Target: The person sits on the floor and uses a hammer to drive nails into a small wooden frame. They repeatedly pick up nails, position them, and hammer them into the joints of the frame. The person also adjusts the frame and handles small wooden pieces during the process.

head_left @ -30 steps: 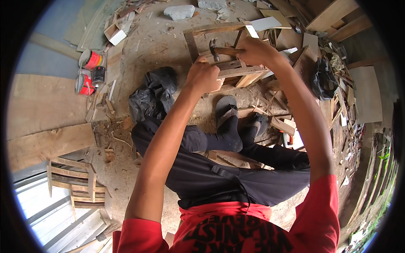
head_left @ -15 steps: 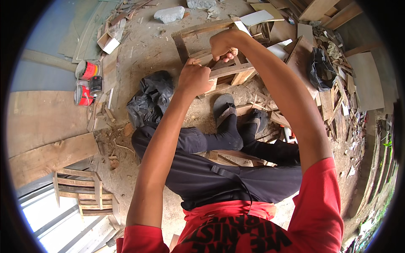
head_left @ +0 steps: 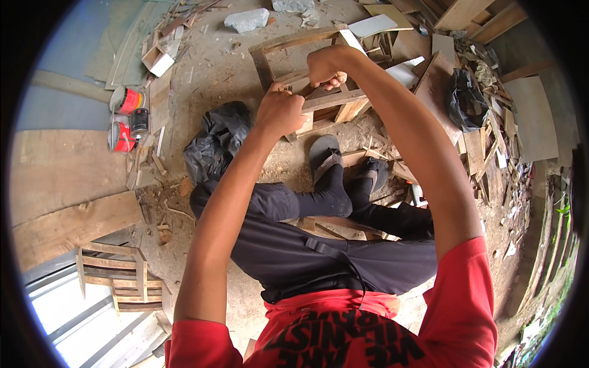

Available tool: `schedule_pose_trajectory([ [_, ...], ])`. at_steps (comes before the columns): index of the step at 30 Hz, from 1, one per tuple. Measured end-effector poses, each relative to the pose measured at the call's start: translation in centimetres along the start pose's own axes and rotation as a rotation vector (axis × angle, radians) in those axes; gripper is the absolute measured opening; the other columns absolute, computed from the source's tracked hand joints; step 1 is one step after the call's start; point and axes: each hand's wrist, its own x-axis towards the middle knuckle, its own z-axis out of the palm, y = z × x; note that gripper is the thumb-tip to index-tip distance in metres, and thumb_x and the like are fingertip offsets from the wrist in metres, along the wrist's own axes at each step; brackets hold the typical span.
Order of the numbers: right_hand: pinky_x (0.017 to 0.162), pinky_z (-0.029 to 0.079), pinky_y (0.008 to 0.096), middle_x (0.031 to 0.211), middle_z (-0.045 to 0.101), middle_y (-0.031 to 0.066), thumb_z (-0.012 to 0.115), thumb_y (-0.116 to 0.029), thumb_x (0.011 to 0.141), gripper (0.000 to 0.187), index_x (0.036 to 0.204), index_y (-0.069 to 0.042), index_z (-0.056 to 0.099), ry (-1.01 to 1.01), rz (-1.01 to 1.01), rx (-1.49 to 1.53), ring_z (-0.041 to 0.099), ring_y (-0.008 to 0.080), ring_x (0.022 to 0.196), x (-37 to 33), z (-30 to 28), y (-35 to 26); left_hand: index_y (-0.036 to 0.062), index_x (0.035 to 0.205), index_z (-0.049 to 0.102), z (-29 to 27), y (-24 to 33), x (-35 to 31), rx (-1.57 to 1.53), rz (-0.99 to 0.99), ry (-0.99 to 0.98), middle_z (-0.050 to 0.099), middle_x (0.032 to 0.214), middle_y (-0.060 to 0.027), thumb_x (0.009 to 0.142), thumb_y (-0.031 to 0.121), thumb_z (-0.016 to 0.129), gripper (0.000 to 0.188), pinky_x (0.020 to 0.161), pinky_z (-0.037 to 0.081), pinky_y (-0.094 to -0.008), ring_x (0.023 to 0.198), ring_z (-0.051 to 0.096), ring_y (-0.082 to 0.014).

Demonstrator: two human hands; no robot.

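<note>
A wooden frame (head_left: 334,102) of bars and slats stands on the ground beyond my feet. My left hand (head_left: 280,110) is closed at the near left corner of its front bar. Farther off and to the right, my right hand (head_left: 328,65) is curled shut above the same bar, its fingertips tucked under. Between the two fists runs a thin dark strip, but my fingers hide most of it and I cannot make out what either hand grips. A long back bar (head_left: 300,40) of the frame shows past my hands.
A black plastic bag (head_left: 218,138) lies left of my sandalled feet (head_left: 325,153). Paint cans (head_left: 127,100) stand at the far left. Wood offcuts (head_left: 485,144) and scraps pile up on the right. Stones (head_left: 246,21) lie at the back, and a slatted wooden piece (head_left: 119,273) sits lower left.
My left hand has shifted slightly left and toward me. The right hand has moved very slightly right and toward me, still curled. The frame stays in nearly the same place.
</note>
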Motion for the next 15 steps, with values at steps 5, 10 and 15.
schedule_pose_trajectory([
  [5, 0.041, 0.038, 0.0316, 0.068, 0.062, 0.0101, 0.054, -0.006, 0.084, 0.013, 0.076, 0.003, 0.059, 0.09, -0.031, -0.006, 0.052, 0.0158, 0.048, -1.8, 0.2, 1.7, 0.002, 0.082, 0.072, -0.2, -0.5, -0.2, -0.016, 0.007, -0.055, 0.072, 0.082, -0.017, 0.073, 0.04, 0.078, 0.039, 0.106, 0.037, -0.0384, 0.088, 0.07, -0.0271],
  [10, 0.054, 0.051, 0.0424, 0.071, 0.068, 0.0193, 0.059, -0.018, 0.09, 0.026, 0.081, 0.005, 0.066, 0.545, -0.198, -0.109, 0.065, 0.0308, 0.057, -3.7, 3.5, 5.2, 0.0016, 0.085, 0.073, -0.4, -0.5, -0.1, 0.029, -0.012, -0.076, 0.073, 0.086, -0.0179, 0.074, 0.041, 0.077, 0.041, 0.108, 0.035, -0.0388, 0.095, 0.069, -0.0271],
  [15, 0.061, 0.05, 0.0472, 0.072, 0.065, 0.0265, 0.065, -0.025, 0.095, 0.029, 0.095, 0.003, 0.069, 0.928, -0.16, 0.218, 0.066, 0.0418, 0.067, -10.8, 11.5, 5.3, 0.001, 0.084, 0.073, -0.5, 0.3, 0.2, -0.027, -0.018, -0.069, 0.073, 0.088, -0.0186, 0.074, 0.039, 0.079, 0.039, 0.108, 0.035, -0.0402, 0.098, 0.069, -0.0285],
])
